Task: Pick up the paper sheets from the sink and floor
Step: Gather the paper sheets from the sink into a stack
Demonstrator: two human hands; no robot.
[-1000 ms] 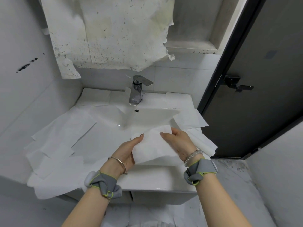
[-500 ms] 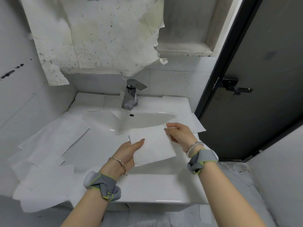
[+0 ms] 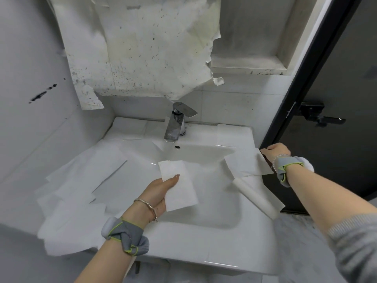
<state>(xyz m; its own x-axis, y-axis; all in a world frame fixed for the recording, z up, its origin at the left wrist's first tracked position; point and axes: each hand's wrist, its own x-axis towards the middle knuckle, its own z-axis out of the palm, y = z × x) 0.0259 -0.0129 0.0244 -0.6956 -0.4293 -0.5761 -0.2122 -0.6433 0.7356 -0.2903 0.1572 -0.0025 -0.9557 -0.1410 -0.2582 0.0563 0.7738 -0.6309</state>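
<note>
A white sink (image 3: 204, 237) is covered with white paper sheets. My left hand (image 3: 161, 193) holds one folded sheet (image 3: 179, 188) above the basin, thumb on top. My right hand (image 3: 275, 154) is out at the sink's right edge, pinching the far corner of another sheet (image 3: 246, 162) that drapes over that edge. A rolled or folded sheet (image 3: 257, 199) hangs off the right rim below it. Several overlapping sheets (image 3: 85, 190) spread over the left side of the sink and hang past its edge.
A chrome tap (image 3: 177, 123) stands at the back of the basin. More sheets lie flat behind the tap at the back right (image 3: 234, 133). A dark door (image 3: 336, 99) with a handle stands close on the right. Torn, speckled paper (image 3: 146, 48) hangs on the wall.
My right hand let go of the sheet it shared with the left hand and moved right to grip a sheet at the sink's right edge. The left hand keeps the first sheet.
</note>
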